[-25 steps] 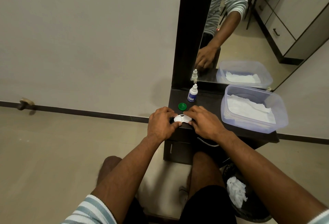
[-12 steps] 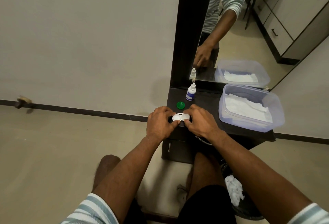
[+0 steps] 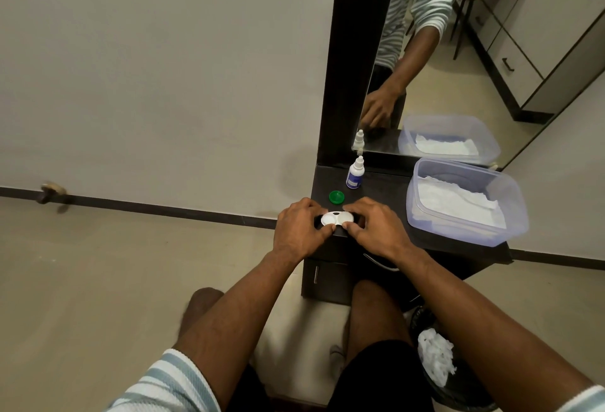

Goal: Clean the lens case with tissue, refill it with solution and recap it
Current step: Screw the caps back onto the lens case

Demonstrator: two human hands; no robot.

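Hands [image 3: 299,231] [image 3: 376,228] grip lens case [image 3: 337,218]; tub [image 3: 510,212] holds tissue [image 3: 455,203].

Soft, even indoor light in a wide-angle view, sharp at the centre and bent toward the edges.

The wall [image 3: 157,68] is evenly lit, with no hard beam and no visible lamp. A faint grey shadow falls on it just left of the dark cabinet [image 3: 386,189]. The cabinet top shows a dull sheen, and the mirror [image 3: 458,61] reflects a brighter room without glare. The skirting line [image 3: 163,210] bows and the mirror's frame leans, showing fisheye distortion. The hands are fairly crisp; the striped sleeve [image 3: 170,382] at the lower edge is soft, and a knee [image 3: 203,307] looks smeared by motion blur.
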